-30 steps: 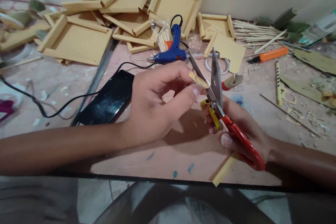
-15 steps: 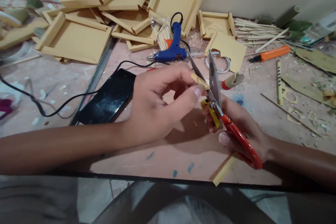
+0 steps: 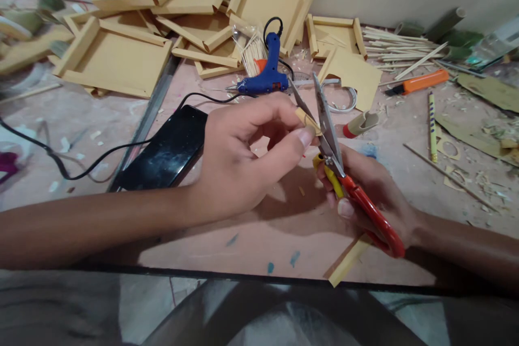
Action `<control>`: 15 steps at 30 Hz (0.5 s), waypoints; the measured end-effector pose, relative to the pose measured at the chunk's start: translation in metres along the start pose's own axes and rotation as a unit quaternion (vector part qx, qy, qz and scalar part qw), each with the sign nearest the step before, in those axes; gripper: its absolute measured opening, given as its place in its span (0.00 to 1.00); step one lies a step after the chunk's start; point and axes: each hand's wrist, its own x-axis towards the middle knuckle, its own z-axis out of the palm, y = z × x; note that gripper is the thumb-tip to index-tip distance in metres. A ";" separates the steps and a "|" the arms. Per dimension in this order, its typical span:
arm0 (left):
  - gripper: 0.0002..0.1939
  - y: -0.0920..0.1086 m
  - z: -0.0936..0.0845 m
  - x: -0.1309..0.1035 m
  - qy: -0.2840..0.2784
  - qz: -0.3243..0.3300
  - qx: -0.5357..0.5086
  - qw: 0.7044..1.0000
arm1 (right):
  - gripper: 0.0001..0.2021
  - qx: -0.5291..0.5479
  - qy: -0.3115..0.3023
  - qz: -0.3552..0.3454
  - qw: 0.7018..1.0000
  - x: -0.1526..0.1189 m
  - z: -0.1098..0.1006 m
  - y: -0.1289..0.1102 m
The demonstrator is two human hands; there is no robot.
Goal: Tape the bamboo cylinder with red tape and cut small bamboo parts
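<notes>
Between its thumb and fingertips, my left hand (image 3: 251, 157) pinches a small yellow card piece (image 3: 307, 120). My right hand (image 3: 373, 189) is wrapped round scissors (image 3: 332, 157) with red and yellow handles. Their blades stand apart and point up and away, and the card piece sits against them near the pivot. A yellow strip (image 3: 349, 263) lies at the table's front edge, below my right hand. To the left of my left hand is a black phone (image 3: 162, 148).
Shallow yellow card trays (image 3: 117, 59) are piled at the back. A blue glue gun (image 3: 265, 78) with a black cable lies behind my hands. On the right are an orange cutter (image 3: 424, 82), thin sticks (image 3: 397, 48), a pencil (image 3: 432, 127) and scraps.
The scissor blades have closed slightly and their tips have shifted a little left. My left hand has moved very slightly left, still pinching the card piece.
</notes>
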 end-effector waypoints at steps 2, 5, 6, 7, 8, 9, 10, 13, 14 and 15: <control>0.10 0.000 0.000 0.000 0.004 0.001 -0.001 1.000 | 0.19 -0.006 0.002 -0.001 1.000 0.000 0.000 0.001; 0.11 -0.001 -0.001 -0.001 0.005 -0.006 0.009 1.000 | 0.20 -0.023 0.007 -0.004 1.000 0.001 -0.001 0.001; 0.11 -0.001 -0.001 -0.001 0.005 -0.009 0.013 1.000 | 0.21 -0.028 0.009 -0.004 1.000 0.001 -0.001 0.000; 0.11 -0.001 -0.001 -0.001 0.005 -0.010 0.015 1.000 | 0.21 -0.032 0.009 -0.004 0.999 0.001 -0.001 0.000; 0.11 -0.002 -0.002 -0.001 0.005 -0.006 0.016 1.000 | 0.21 -0.034 0.011 -0.003 0.999 0.001 -0.001 0.000; 0.11 -0.002 -0.002 -0.001 0.004 -0.003 0.017 1.000 | 0.21 -0.034 0.011 -0.002 0.999 0.001 0.000 -0.001; 0.11 -0.002 -0.002 -0.001 0.003 0.000 0.017 1.000 | 0.21 -0.034 0.012 -0.001 0.999 0.002 0.000 -0.001; 0.11 -0.001 -0.002 0.000 0.001 0.001 0.020 1.000 | 0.21 -0.031 0.013 0.003 0.999 0.002 0.000 -0.002; 0.11 -0.001 -0.002 0.000 0.002 -0.001 0.022 1.000 | 0.21 -0.032 0.013 0.001 0.999 0.002 0.000 -0.002; 0.11 -0.001 -0.002 0.000 0.004 -0.001 0.024 1.000 | 0.21 -0.034 0.011 0.001 0.999 0.002 -0.001 -0.002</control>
